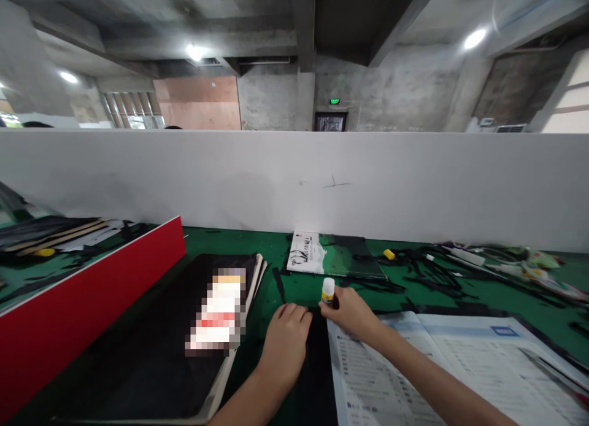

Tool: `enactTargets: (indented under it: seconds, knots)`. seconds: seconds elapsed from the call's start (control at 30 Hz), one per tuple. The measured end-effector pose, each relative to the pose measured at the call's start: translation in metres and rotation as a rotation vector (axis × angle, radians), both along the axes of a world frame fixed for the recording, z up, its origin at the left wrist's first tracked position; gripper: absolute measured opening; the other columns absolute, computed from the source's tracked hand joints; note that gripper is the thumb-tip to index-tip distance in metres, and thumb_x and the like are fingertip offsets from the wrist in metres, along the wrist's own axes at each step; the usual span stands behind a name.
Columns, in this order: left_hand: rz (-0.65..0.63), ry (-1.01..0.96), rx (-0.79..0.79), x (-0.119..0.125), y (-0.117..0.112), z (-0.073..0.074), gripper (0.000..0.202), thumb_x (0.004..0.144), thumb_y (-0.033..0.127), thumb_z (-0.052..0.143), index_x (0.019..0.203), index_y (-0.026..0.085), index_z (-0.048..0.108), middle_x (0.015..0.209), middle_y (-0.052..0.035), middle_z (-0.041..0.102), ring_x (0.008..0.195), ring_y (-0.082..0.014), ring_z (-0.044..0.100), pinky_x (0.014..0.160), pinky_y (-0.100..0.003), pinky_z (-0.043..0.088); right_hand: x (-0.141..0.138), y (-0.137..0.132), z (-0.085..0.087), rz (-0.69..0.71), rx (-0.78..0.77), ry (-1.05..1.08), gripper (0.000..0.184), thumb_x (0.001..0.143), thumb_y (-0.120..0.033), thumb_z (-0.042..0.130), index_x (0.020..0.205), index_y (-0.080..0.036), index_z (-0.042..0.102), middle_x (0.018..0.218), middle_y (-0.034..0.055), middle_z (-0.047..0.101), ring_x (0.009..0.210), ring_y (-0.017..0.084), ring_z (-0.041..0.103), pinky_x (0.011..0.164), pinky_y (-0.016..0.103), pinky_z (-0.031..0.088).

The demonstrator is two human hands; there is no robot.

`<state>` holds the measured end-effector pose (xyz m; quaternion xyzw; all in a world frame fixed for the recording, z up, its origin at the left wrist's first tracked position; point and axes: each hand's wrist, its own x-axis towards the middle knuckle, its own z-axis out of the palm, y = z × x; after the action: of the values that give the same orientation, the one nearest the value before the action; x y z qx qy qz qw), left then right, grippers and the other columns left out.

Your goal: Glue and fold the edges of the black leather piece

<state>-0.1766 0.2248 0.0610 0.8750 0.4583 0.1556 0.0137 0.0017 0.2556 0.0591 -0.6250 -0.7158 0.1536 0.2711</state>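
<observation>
My right hand [350, 309] grips a small glue stick [327, 291] upright, its white end up and a yellow label below. It is above the near-left corner of an open book [386, 358] with printed pages. Beside it, my left hand [288, 337] lies palm down with its fingers close together on a black sheet [317, 364]. The undersides of the left fingers are hidden. On the left is a large black-covered pad [151, 340], and on it lies a phone-like item blurred by pixels [218, 315].
A red divider [92, 303] runs along the left side, and a white partition [294, 180] stands at the back. A green and white booklet [331, 254] lies ahead. To its right are a small yellow piece [389, 254] and black scraps [427, 275]. Scissors [552, 367] rest on the book.
</observation>
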Motion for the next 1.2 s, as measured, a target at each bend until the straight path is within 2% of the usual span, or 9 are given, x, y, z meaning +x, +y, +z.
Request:
enactTargets:
  seconds: [0.3,0.57,0.9,1.07,1.2]
  knots:
    - [0.027,-0.020,-0.012,0.000,0.000,0.000,0.037,0.085,-0.002,0.039,0.105,0.016,0.064,0.109,-0.0062,0.066,0.106,-0.0197,0.056,0.096,-0.036,0.043,-0.009,0.001,0.001,0.036,0.005,0.030,0.010,0.076,-0.029,0.057,0.073,-0.020,0.054,0.062,0.0002,0.059,0.054,0.013,0.050,0.052,0.024,0.030]
    - [0.002,-0.039,-0.014,-0.001,0.001,-0.002,0.033,0.088,0.002,0.042,0.105,0.019,0.065,0.110,-0.0031,0.067,0.108,-0.0187,0.056,0.097,-0.035,0.043,-0.010,-0.002,-0.003,0.090,0.012,0.087,0.010,0.078,-0.028,0.056,0.074,-0.019,0.054,0.065,0.0012,0.062,0.059,0.015,0.054,0.053,0.023,0.033]
    - [0.019,-0.010,0.009,-0.001,-0.001,-0.001,0.031,0.087,0.004,0.045,0.107,0.016,0.065,0.109,-0.0068,0.068,0.109,-0.0217,0.057,0.095,-0.038,0.045,-0.022,0.001,0.004,0.160,-0.006,0.129,0.008,0.078,-0.026,0.058,0.077,-0.018,0.057,0.068,0.0008,0.064,0.059,0.014,0.056,0.053,0.022,0.035]
    - [0.013,-0.004,0.020,-0.001,-0.001,-0.003,0.031,0.086,0.003,0.045,0.105,0.016,0.066,0.114,-0.0060,0.067,0.111,-0.0216,0.057,0.094,-0.038,0.046,-0.007,0.006,0.014,0.047,0.039,0.120,0.016,0.080,-0.033,0.054,0.077,-0.018,0.057,0.068,0.0026,0.064,0.061,0.015,0.056,0.055,0.024,0.035]
    - [0.013,-0.001,0.025,-0.001,-0.001,-0.005,0.030,0.086,0.004,0.045,0.104,0.016,0.066,0.113,-0.0058,0.067,0.110,-0.0220,0.057,0.094,-0.039,0.046,0.000,0.006,0.013,0.015,0.013,0.064,0.014,0.075,-0.031,0.059,0.070,-0.019,0.056,0.058,-0.0001,0.059,0.051,0.013,0.050,0.049,0.025,0.029]
